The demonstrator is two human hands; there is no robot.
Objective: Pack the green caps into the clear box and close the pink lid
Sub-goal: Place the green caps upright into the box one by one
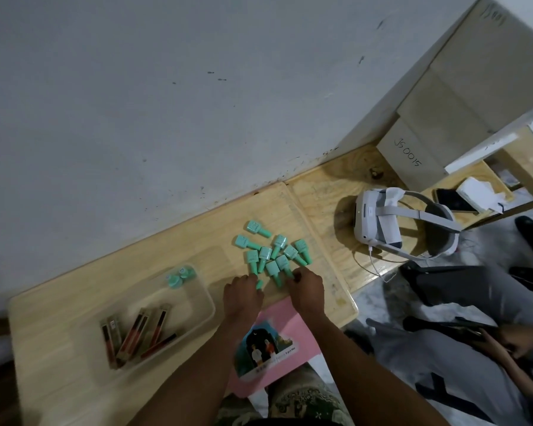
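head view, both hands [243, 298] [306, 290] on green caps [271, 255]

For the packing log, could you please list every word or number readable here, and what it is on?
"JS 0015": handwritten on the cardboard box, seen upside down.
Scrawl on the upper cardboard box: unreadable.
Print on the pink lid picture label: too small.
Marks on the green caps: too blurred.

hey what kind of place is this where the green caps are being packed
Probably a makeshift indoor workroom, not a factory line: a low plywood table against a scuffed wall, stacked cardboard boxes, and a white headset lying nearby.
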